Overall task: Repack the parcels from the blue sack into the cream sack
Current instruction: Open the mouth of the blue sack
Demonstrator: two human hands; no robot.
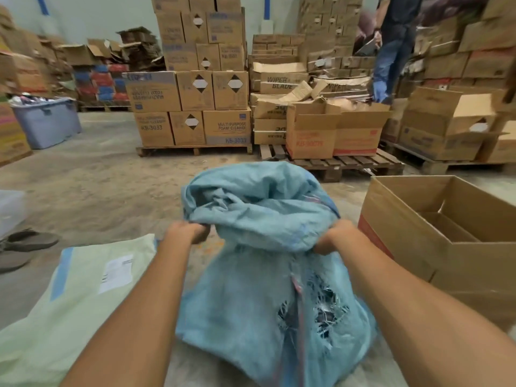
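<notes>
**Both grips bunched on the blue sack's mouth**

Left grip [185, 233] and right grip [332, 237] each have their fingers curled tight round a fistful of gathered cloth at the top of the blue sack [245, 291], one on either side of its mouth. Both forearms reach forward and are nearly straight, angling in toward the sack.

The sack stands bulging on the concrete floor [111, 177] directly ahead, its loose upper cloth flopped over beyond the hands. A ragged tear [324, 311] low on the near side shows something pale and dark inside, too blurred to name. The cream sack [83, 303] lies flat on the floor just to the left, printed label [117, 273] facing up. An open cardboard box [405, 202] sits to the right.

This looks like the opening step: the cream sack appears unfilled and no parcel is out. Next, the mouth needs spreading wide and one hand freeing to reach in. The cream sack's own mouth also has to be opened. Lifting by the top risks spilling parcels through the tear.
</notes>
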